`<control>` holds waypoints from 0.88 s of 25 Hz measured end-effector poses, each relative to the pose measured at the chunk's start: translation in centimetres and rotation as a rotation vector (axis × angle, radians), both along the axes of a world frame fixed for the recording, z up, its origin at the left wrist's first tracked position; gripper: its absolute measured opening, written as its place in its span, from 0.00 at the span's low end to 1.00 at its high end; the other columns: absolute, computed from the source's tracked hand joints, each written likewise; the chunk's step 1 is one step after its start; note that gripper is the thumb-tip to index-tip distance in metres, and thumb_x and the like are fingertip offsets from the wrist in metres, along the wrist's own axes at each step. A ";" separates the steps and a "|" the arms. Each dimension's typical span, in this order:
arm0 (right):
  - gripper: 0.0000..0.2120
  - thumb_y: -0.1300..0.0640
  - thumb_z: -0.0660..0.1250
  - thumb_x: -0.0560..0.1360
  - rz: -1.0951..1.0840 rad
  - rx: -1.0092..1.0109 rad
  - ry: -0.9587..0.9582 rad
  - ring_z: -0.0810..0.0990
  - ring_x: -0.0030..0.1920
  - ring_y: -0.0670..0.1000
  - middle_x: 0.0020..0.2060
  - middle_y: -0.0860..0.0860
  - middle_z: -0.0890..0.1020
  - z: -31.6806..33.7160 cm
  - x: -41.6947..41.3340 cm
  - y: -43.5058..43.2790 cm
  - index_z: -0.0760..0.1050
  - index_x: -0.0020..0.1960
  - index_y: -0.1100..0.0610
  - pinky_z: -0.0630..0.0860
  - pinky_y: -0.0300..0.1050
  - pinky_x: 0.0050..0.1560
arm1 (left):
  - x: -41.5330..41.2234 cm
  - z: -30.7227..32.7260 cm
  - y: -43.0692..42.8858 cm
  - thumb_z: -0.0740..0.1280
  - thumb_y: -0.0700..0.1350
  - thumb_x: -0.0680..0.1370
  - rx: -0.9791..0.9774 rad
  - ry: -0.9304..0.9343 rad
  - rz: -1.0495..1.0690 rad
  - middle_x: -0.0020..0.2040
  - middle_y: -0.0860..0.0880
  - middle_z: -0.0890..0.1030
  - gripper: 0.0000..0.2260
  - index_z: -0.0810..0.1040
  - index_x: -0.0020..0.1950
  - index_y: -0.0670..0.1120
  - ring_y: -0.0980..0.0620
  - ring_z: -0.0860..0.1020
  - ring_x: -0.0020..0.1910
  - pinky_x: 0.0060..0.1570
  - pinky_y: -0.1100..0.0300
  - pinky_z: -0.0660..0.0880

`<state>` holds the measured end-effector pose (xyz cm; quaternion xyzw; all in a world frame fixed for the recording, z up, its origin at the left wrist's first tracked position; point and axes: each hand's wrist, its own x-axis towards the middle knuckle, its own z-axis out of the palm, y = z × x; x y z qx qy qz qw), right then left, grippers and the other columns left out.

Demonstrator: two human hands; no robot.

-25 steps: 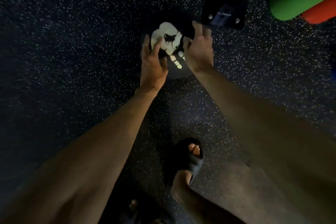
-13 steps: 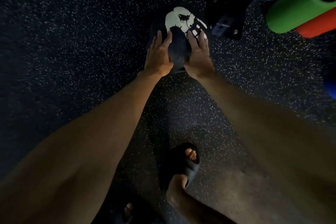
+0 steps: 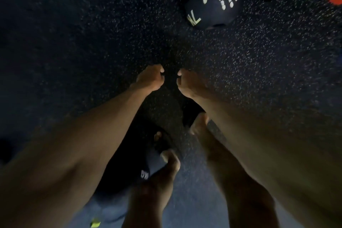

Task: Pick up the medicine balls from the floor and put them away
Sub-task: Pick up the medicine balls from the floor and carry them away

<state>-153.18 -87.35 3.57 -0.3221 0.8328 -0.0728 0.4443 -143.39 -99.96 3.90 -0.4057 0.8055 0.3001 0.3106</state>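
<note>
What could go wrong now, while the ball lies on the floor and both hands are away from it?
The medicine ball rests loose on the floor, touched by neither the left hand nor the right hand, so it might roll. The feet wear open sandals, so a dropped ball could hurt toes. The dim light hides obstacles.

Dim, grainy view; speckled floor [image 3: 92, 42] nearly black at upper left, faintly lit at bottom centre; forearms soft with blur, wide-angle stretch toward the edges
</note>
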 end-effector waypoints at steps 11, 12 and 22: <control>0.15 0.53 0.57 0.83 0.168 0.035 -0.070 0.79 0.58 0.63 0.58 0.61 0.80 8.0 24.8 12.3 0.72 0.66 0.58 0.77 0.55 0.57 | 27.7 7.7 14.3 0.61 0.50 0.83 0.147 -0.178 0.040 0.62 0.44 0.80 0.16 0.72 0.70 0.50 0.44 0.81 0.56 0.59 0.47 0.78; 0.15 0.53 0.57 0.83 0.173 0.033 -0.056 0.80 0.58 0.62 0.58 0.60 0.80 8.0 26.3 13.3 0.72 0.65 0.58 0.77 0.54 0.56 | 29.6 7.8 15.4 0.62 0.50 0.83 0.145 -0.179 0.050 0.62 0.44 0.80 0.16 0.72 0.70 0.50 0.44 0.81 0.57 0.59 0.47 0.78; 0.13 0.55 0.59 0.82 0.170 0.007 -0.059 0.77 0.62 0.63 0.60 0.62 0.79 7.4 42.1 23.4 0.73 0.63 0.59 0.74 0.53 0.60 | 44.3 10.1 25.7 0.62 0.49 0.82 0.122 -0.092 0.132 0.62 0.43 0.80 0.17 0.73 0.70 0.48 0.44 0.81 0.55 0.50 0.55 0.75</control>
